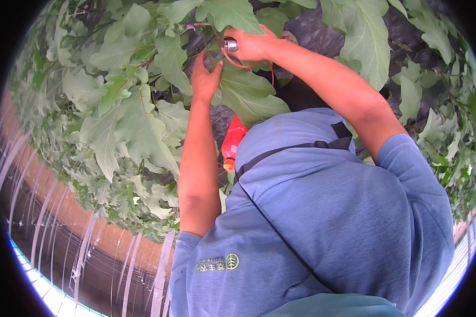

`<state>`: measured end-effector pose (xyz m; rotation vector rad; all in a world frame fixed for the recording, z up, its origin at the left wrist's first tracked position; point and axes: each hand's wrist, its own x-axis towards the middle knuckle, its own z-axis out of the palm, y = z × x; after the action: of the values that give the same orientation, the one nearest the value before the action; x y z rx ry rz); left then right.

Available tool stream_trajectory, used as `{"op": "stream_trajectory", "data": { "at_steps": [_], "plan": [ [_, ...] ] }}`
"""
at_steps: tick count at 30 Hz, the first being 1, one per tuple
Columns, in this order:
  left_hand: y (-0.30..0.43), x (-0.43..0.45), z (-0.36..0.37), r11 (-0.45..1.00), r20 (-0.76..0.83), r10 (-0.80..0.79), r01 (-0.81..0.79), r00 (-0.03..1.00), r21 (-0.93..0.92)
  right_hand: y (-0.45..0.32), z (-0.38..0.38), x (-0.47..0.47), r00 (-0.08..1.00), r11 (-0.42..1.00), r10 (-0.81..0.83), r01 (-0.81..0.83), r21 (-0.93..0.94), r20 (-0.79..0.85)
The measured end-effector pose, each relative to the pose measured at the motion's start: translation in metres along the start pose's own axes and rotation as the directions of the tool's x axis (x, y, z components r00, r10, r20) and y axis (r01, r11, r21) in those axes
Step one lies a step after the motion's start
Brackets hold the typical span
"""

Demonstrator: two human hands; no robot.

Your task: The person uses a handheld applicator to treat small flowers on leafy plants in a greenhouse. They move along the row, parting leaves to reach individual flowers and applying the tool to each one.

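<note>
My left hand (207, 81) is raised among the leaves, thumb and forefinger apart on either side of a thin green plant stem (210, 60); its other fingers are hard to see. Just up and to the right, my right hand (248, 42) is closed round a small tool with a shiny metal cylinder (231, 45). A thin red tube (238, 65) loops below that hand, and a reddish, wire-like piece reaches left above the stem. A broad lobed leaf (248, 95) hangs under both hands. By my waist is a red plastic bottle (235, 138) with an orange cap.
Dense lobed-leaf plants (139, 123) fill the left side, and more foliage (365, 39) stands at the right. Dark plastic sheeting (321, 29) shows on the ground between them. Pale vertical strips (85, 247) hang before a brown wall at the lower left. A black strap (285, 148) crosses my blue shirt.
</note>
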<state>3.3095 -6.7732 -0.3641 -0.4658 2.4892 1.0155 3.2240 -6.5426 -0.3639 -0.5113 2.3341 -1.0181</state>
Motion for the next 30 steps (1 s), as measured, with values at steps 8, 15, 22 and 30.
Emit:
{"op": "stream_trajectory", "data": {
  "at_steps": [8,15,22,30],
  "plan": [
    [0.003,-0.001,0.001,0.999,-0.025,-0.006,0.005,1.0,-0.046,0.0,-0.002,-0.022,0.996,0.999,-0.051,0.052,0.011,-0.076],
    [0.042,-0.02,-0.015,0.828,-0.094,0.525,-0.483,0.846,0.283,-0.008,-0.02,-0.064,0.97,0.966,-0.126,0.167,0.195,-0.207],
    [0.087,-0.089,0.001,0.847,0.099,0.369,-0.291,0.924,-0.444,-0.057,-0.039,-0.077,0.904,0.894,-0.426,0.424,0.144,-0.015],
    [0.064,-0.119,0.007,0.744,-0.024,0.131,-0.114,0.991,-0.659,-0.002,-0.033,0.018,0.925,0.899,-0.38,0.371,0.231,-0.006]
  ]
}}
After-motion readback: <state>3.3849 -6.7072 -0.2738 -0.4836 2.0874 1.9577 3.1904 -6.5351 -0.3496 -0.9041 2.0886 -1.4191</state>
